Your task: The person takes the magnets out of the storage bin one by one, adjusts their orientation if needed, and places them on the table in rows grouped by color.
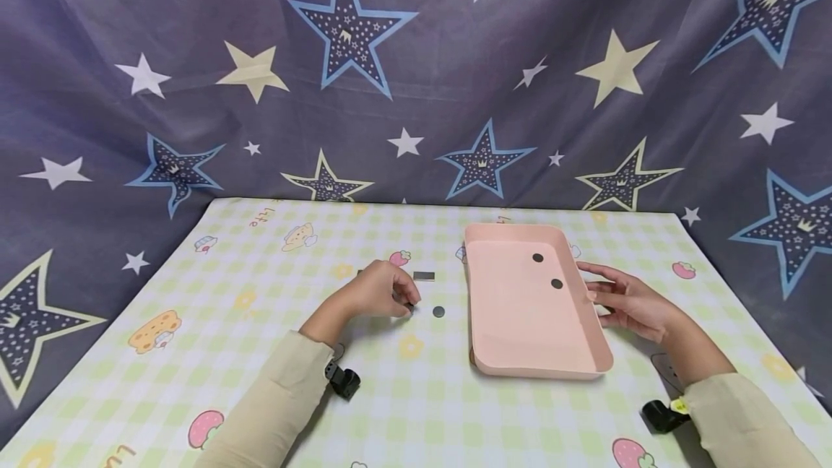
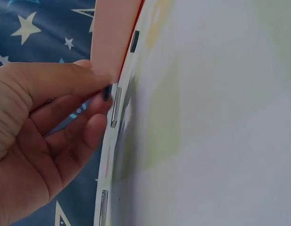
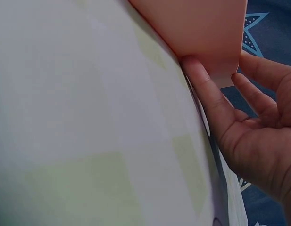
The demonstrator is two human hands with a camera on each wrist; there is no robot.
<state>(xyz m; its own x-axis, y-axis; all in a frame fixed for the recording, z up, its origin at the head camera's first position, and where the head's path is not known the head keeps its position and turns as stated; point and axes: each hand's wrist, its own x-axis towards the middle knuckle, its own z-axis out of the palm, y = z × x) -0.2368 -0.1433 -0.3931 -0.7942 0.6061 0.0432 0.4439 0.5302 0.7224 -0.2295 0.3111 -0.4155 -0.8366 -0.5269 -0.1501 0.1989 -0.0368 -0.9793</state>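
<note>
My left hand [image 1: 383,289] is low over the tablecloth, left of the pink tray [image 1: 513,341]. Between its thumb and fingertips it pinches a small dark disc [image 2: 106,92], mostly covered by the fingers. Just right of those fingertips, another dark disc [image 1: 438,312] lies on the cloth. Two more discs rest inside the tray, an upper one [image 1: 537,258] and a lower one [image 1: 557,284]. My right hand [image 1: 633,303] touches the tray's right outer wall, thumb and fingers spread along it without wrapping round.
Behind the left hand lies a small dark rectangular strip [image 1: 424,276]. In the left wrist view a second strip [image 2: 103,207] lies nearer the bottom edge. A checked cloth [image 1: 260,381] covers the table, and a star-patterned curtain [image 1: 429,78] hangs at its back edge.
</note>
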